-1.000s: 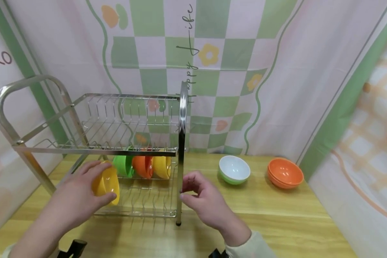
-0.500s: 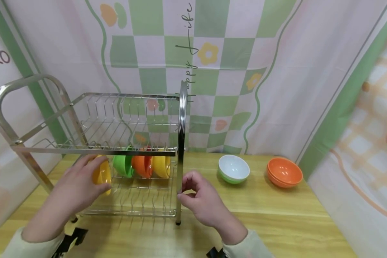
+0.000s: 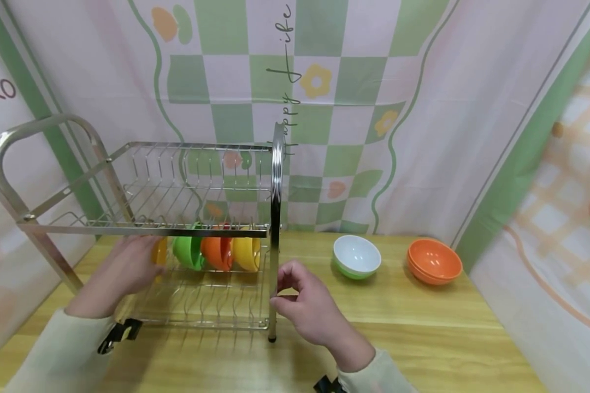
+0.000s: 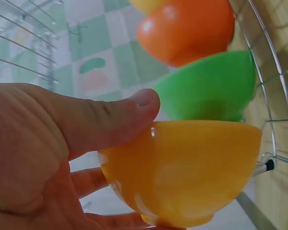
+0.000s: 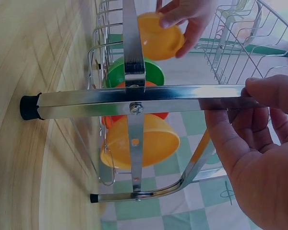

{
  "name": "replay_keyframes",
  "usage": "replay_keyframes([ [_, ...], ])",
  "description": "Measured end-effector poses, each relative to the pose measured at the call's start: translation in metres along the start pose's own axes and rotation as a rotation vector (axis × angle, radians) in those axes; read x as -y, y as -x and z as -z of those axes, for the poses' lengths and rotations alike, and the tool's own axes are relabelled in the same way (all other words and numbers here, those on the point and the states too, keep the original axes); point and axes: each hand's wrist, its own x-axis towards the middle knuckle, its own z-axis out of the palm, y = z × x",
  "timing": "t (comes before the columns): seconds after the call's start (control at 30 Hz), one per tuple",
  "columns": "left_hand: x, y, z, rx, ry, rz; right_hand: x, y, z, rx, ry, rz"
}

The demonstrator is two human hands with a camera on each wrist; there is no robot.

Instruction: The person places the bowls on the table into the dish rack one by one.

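My left hand (image 3: 128, 267) grips a yellow bowl (image 4: 187, 167) on the left of the lower tier of a metal dish rack (image 3: 152, 231). In the left wrist view the thumb lies over the bowl's rim, with other fingers behind its wall. Right of it a green bowl (image 3: 188, 254), an orange bowl (image 3: 217, 254) and another yellow bowl (image 3: 246, 254) stand on edge in a row in the lower tier. My right hand (image 3: 310, 308) holds the rack's front right upright (image 5: 182, 98) between thumb and fingers. From the head, my left hand hides most of the held bowl.
On the wooden table (image 3: 398, 333), right of the rack, sits a green bowl with a white inside (image 3: 357, 256). Farther right are stacked orange bowls (image 3: 435, 261). A patterned curtain (image 3: 344, 164) hangs close behind, and the upper wire tier (image 3: 201, 188) overhangs the lower one.
My left hand has carried the yellow bowl back into the lower tier, towards the green bowl's row. My right hand stays on the upright.
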Motion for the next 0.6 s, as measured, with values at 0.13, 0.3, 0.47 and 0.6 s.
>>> replay_keyframes([
  [0.13,0.008,-0.012,-0.004,0.021,0.033,0.024,0.000,0.000,0.000,0.002,-0.001,-0.006],
  [0.3,0.013,-0.023,-0.010,0.065,0.101,0.077,0.000,-0.001,0.000,0.006,-0.006,-0.011],
  [0.47,0.017,-0.030,-0.015,0.046,0.168,0.083,0.000,-0.001,0.001,0.008,-0.005,-0.020],
  [0.6,0.018,-0.034,-0.017,0.048,0.189,0.093,-0.001,-0.002,0.001,0.009,0.004,-0.023],
])
